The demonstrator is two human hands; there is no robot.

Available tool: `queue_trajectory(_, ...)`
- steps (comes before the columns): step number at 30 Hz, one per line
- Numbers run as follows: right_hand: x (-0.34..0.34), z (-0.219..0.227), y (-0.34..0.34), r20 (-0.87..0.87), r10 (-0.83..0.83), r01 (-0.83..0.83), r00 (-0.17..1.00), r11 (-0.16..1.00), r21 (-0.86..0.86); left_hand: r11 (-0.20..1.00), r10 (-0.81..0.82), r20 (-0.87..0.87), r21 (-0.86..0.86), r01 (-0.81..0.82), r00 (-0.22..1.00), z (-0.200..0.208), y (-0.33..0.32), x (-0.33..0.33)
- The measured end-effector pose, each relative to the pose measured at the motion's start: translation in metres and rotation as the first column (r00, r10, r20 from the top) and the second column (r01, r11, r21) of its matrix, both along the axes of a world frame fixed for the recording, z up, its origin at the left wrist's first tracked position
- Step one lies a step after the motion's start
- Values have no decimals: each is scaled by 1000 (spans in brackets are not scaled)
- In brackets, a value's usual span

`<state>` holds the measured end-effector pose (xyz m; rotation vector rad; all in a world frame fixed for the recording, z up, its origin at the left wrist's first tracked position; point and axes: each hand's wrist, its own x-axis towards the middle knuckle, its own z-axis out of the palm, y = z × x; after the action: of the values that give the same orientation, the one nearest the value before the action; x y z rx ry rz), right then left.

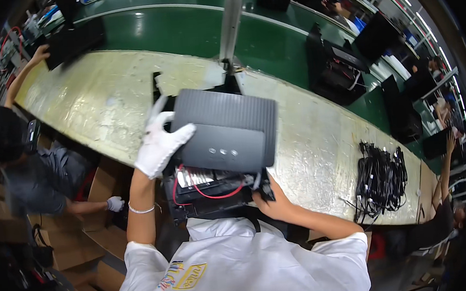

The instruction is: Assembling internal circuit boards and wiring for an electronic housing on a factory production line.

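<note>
gloved left hand (160, 142) lay spread open on a dark grey ribbed cover (226, 127), bare right hand (273, 200) gripped the open chassis (209, 191) with red wires beneath, on a worn workbench (103, 95)

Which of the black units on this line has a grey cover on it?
The black unit under the person's own hands: a grey ribbed cover lies on it, red wires showing. The units on the green belt are uncovered.

The ribbed cover (226, 127) looks like matt grey plastic; the glove (159, 146) is white cloth; the bench (309, 139) is wrapped in crinkled, glossy film.
</note>
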<state>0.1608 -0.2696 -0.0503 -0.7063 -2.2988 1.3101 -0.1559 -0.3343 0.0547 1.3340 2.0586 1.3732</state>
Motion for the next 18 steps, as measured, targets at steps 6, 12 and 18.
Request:
queue_trajectory(6,49,7,-9,2,-236,235,972,968,-91,927,-374,65,-16,376,925,2,113,44)
queue_trajectory(12,73,54,79,378,-139,87,915,985,152,923,-385,47,1,386,922,-9,212,54)
queue_trajectory(18,65,92,159,-330,-396,396,857,916,-71,926,-338,127,223,305,933,-13,236,61)
